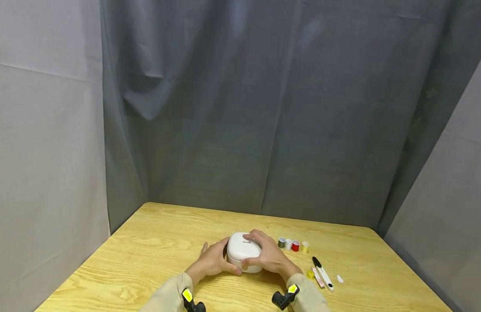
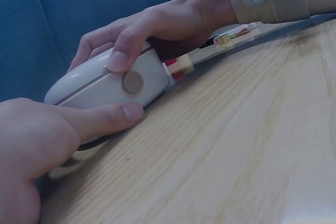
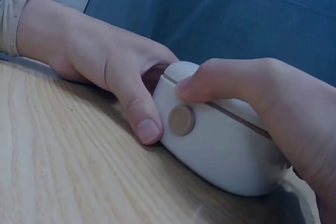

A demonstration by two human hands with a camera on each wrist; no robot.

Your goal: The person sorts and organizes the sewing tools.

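Observation:
A white rounded case (image 1: 243,252) with a round tan button (image 2: 133,82) on its front lies closed on the wooden table (image 1: 146,251). My left hand (image 1: 214,260) holds its left side, thumb (image 3: 137,114) pressed along the lower front edge. My right hand (image 1: 265,253) is curled over the top and right side, its thumb (image 3: 210,83) on the lid just above the button (image 3: 181,120). The case's seam (image 2: 84,88) shows no gap.
Several small thread spools (image 1: 292,245) stand in a row right of the case. A black-and-white pen-like tool (image 1: 323,273), a pink strip (image 1: 317,277), a yellow piece (image 1: 310,274) and a small white bit (image 1: 340,279) lie further right. Grey curtain behind.

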